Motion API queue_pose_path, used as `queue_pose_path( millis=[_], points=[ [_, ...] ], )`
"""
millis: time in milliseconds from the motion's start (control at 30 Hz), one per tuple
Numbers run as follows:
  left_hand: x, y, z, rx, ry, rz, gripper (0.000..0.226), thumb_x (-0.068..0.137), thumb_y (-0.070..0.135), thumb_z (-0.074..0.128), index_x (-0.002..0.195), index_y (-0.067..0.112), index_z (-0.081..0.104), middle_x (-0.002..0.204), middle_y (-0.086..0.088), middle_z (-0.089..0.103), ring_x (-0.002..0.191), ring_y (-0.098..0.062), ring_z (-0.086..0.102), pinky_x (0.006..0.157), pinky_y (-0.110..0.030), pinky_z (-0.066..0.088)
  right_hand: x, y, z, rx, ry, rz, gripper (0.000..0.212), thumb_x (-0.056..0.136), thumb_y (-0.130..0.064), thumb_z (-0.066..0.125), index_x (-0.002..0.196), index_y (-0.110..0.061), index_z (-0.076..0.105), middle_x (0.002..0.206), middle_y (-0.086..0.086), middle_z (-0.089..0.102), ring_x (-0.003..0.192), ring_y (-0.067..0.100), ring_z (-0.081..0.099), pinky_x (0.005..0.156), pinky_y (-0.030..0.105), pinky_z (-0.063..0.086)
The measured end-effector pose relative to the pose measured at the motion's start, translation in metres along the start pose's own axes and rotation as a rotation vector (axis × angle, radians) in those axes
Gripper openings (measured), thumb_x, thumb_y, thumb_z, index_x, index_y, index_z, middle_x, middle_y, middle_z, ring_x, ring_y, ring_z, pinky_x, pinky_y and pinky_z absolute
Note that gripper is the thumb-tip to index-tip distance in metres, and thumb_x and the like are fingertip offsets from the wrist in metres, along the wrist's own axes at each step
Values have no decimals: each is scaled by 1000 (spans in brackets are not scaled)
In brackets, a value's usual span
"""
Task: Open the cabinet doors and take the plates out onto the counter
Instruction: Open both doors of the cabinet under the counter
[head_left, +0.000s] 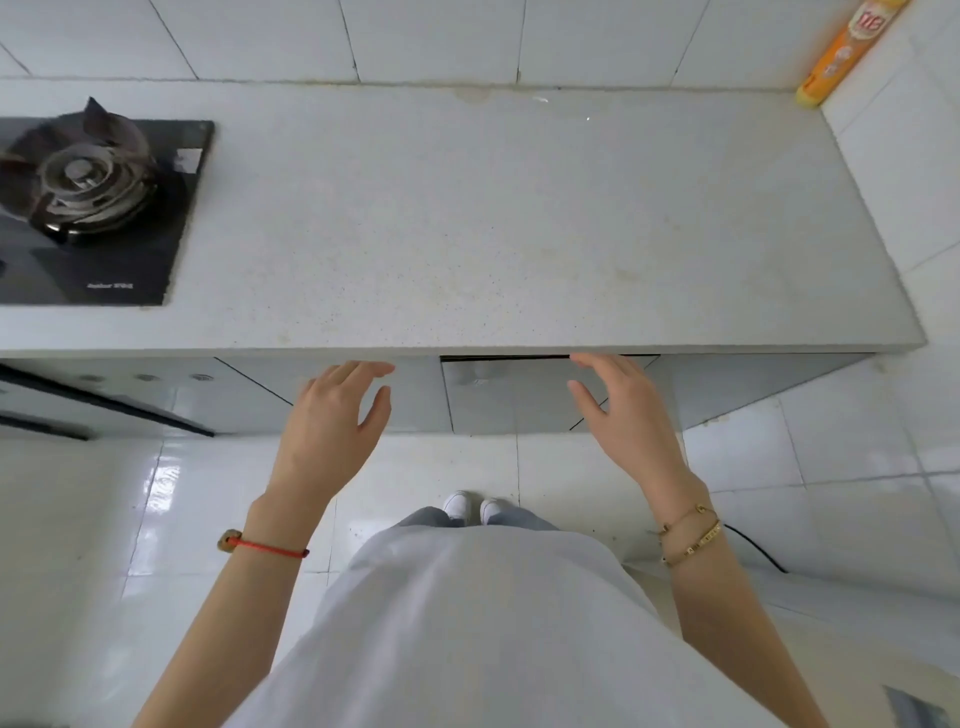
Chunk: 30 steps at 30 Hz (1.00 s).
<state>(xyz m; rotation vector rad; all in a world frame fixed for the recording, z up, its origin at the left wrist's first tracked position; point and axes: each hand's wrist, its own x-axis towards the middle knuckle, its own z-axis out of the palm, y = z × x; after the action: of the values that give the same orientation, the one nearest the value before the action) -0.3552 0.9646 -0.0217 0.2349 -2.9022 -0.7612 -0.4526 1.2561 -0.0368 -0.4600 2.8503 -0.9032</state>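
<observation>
Below the pale speckled counter (467, 223) runs a row of grey cabinet doors. My left hand (337, 421) hovers with fingers apart in front of the left cabinet door (415, 395), just under the counter edge. My right hand (623, 415) is spread open in front of the right cabinet door (498, 400), its fingertips near the door's top edge. That door shows a thin dark gap along its top. Neither hand holds anything. No plates are visible; the cabinet interior is hidden.
A black gas hob (93, 208) with one burner sits on the counter at the left. An orange and yellow bottle (841, 52) leans in the back right corner. White tiled wall stands on the right, glossy tiled floor (779, 467) below, and a black cable (753, 551) lies there.
</observation>
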Motion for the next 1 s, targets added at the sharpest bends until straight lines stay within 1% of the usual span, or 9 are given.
queue_pose_path(
  millis=[167,267,400,533,733,900,1000],
  points=[
    [-18,23,17,-2,62,-116,24,94,14,57,115,11,66,113,-2,70,102,-24,65,89,-45,52,18,19,-10,-6,-79,-106,32,97,-28,51,128,-19,56,126,-5,59,121,12,47,103,27,39],
    [-27,30,23,-2,117,-176,24,93,14,57,115,12,66,112,-2,70,101,-25,65,88,-45,53,25,24,-10,-31,-121,-167,32,97,-27,51,127,-17,56,125,-4,60,120,13,48,103,28,40],
    [-36,32,30,8,141,-226,24,94,15,57,116,13,65,111,-3,69,102,-26,64,88,-45,52,27,28,-4,-29,-153,-209,33,97,-26,51,128,-17,56,126,-4,60,121,13,48,103,27,39],
    [-42,21,45,25,172,-248,25,94,15,56,117,14,64,112,-3,69,103,-25,64,89,-45,52,24,37,16,-30,-174,-222,32,97,-25,53,127,-16,58,126,-2,61,121,16,51,103,31,41],
    [-56,-16,99,35,182,-279,25,94,16,55,118,13,64,113,-3,69,105,-24,64,91,-47,51,19,71,76,-46,-203,-261,32,97,-25,52,127,-15,57,125,0,61,120,17,52,103,33,42],
    [-65,-59,165,57,200,-289,26,96,19,52,119,14,63,116,-2,68,105,-24,63,89,-46,51,21,110,152,-47,-218,-296,33,97,-25,51,128,-13,57,126,1,61,121,19,51,104,39,42],
    [-68,-91,210,61,225,-276,27,96,20,52,120,14,62,116,-2,67,105,-25,62,89,-46,51,27,136,203,-39,-193,-343,31,97,-23,52,126,-13,58,124,1,62,119,20,53,102,41,42]
  ],
)
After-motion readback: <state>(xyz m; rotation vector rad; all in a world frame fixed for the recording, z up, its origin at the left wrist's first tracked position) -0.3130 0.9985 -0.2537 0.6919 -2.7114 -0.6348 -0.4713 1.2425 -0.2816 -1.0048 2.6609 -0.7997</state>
